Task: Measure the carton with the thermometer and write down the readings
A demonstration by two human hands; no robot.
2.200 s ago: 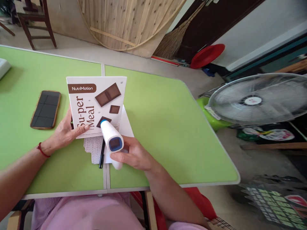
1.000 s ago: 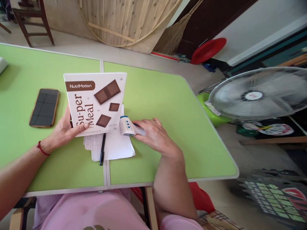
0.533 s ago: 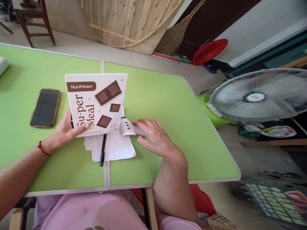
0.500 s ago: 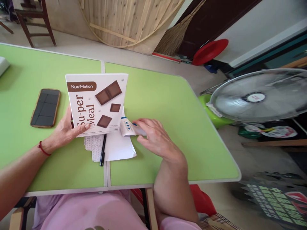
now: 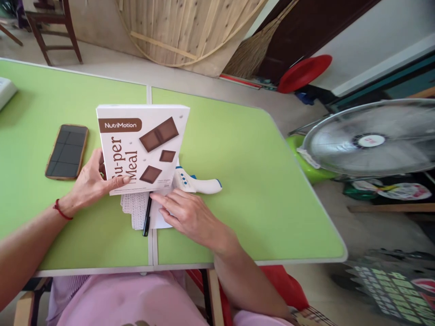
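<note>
My left hand (image 5: 93,181) grips a white NutriMotion box (image 5: 142,149) by its lower left side, thumb on the printed front, holding it tilted up over the table. Beneath it lie white paper (image 5: 159,217), a pale knitted cloth (image 5: 137,217) and a black pen (image 5: 147,217). My right hand (image 5: 186,213) is over the paper with fingers apart, the index fingertip by the pen's upper end and the box's lower edge. Nothing shows in its grasp. A white and blue infrared thermometer (image 5: 204,185) lies just beyond the right hand, its front end partly hidden by the box.
A phone (image 5: 67,151) lies left of the box on the green table (image 5: 254,203). At the far left edge sits a white object (image 5: 6,93), partly in view. A large fan (image 5: 370,138) stands beyond the table's right side.
My right hand has let go of the thermometer handle and moved left to the pen and the box's lower edge. The thermometer stays on the table. The left hand still holds the box.
</note>
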